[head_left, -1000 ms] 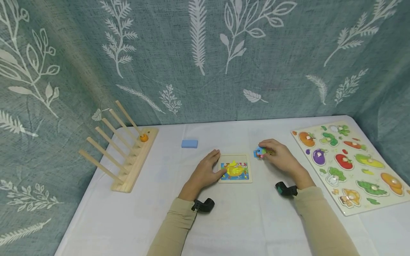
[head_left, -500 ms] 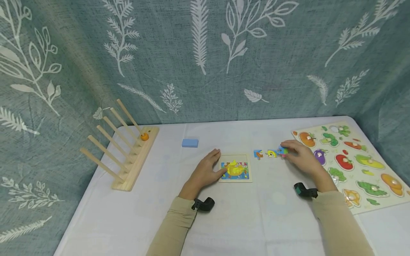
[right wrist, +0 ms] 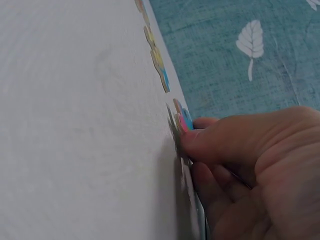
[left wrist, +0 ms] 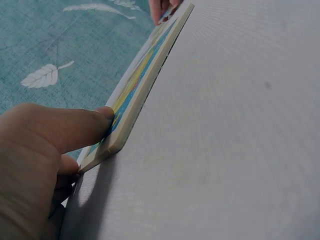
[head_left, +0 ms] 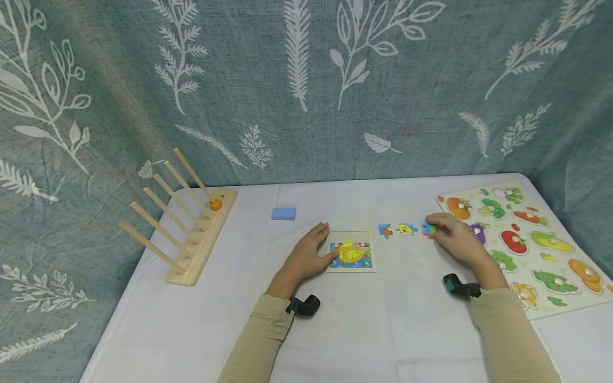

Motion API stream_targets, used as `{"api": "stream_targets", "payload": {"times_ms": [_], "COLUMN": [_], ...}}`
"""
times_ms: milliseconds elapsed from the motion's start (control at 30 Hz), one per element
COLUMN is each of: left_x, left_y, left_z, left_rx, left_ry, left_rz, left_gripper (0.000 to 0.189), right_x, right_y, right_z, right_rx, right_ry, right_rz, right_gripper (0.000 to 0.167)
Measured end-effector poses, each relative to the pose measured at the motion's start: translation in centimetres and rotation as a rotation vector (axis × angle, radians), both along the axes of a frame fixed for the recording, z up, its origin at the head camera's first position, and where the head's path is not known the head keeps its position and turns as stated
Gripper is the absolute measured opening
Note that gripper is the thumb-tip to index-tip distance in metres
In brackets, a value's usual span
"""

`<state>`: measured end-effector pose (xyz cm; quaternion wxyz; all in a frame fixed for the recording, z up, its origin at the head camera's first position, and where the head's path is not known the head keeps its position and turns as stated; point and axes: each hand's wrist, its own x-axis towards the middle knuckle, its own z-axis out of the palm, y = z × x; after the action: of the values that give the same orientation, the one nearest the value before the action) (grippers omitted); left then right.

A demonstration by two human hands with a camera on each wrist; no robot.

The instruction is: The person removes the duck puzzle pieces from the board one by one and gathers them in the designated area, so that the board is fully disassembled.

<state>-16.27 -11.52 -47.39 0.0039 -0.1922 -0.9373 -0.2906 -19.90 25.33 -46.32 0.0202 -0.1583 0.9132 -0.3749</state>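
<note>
A small wooden-framed jigsaw puzzle (head_left: pixel 351 267) with a yellow picture on blue lies flat on the table. My left hand (head_left: pixel 308 257) holds it by its left side, thumb on top and fingers at the edge, as the left wrist view (left wrist: pixel 55 135) also shows. To the puzzle's right, my right hand (head_left: pixel 452 236) pinches a blue, green and pink puzzle piece (head_left: pixel 427 229) between thumb and fingers, low over the cloth. In line with it lie a yellow puzzle piece (head_left: pixel 406 230) and a blue-and-brown puzzle piece (head_left: pixel 385 230). Fingers partly cover the held piece.
A vegetable knob puzzle board (head_left: pixel 522 260) lies at the right, under the right forearm's edge in view. A blue block (head_left: pixel 283 214) sits behind the left hand. At the left stands a wooden peg rack (head_left: pixel 203 250) with an orange bead (head_left: pixel 216 205). A leaf-patterned curtain (head_left: pixel 306 138) hangs behind.
My right hand has moved right with the blue, green and pink piece, uncovering two other pieces now spaced out in a row. The left hand stays on the puzzle.
</note>
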Motion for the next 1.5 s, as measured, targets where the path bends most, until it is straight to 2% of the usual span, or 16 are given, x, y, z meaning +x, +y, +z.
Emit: {"api": "stream_targets", "payload": {"times_ms": [400,633,933,1133,1333,1500], "left_x": [0.0,-0.1,-0.1,0.0,0.7,1.2], "left_y": [0.1,0.2,-0.2,-0.5,-0.8,-0.7], "left_z": [0.1,0.2,0.3,0.4,0.2,0.1], "left_rx": [-0.006,-0.002,-0.013,-0.030,-0.041,-0.036], "left_ry": [0.009,0.007,-0.010,-0.048,-0.028,-0.008], "left_rz": [-0.015,-0.017,-0.052,-0.072,-0.077,-0.084], "left_gripper": [0.069,0.069,0.070,0.073,0.071,0.068], "right_x": [0.1,0.2,0.5,0.4,0.3,0.6], "right_y": [0.0,0.2,-0.4,-2.2,-5.1,-8.2], "right_z": [0.0,-0.1,0.3,0.6,0.7,1.1], "right_rx": [0.022,0.031,-0.030,-0.064,-0.074,-0.100], "right_ry": [-0.052,-0.038,-0.037,0.003,0.042,0.021], "right_rz": [0.014,-0.012,-0.008,0.058,0.113,0.181], "right_gripper": [0.038,0.039,0.045,0.043,0.041,0.040]}}
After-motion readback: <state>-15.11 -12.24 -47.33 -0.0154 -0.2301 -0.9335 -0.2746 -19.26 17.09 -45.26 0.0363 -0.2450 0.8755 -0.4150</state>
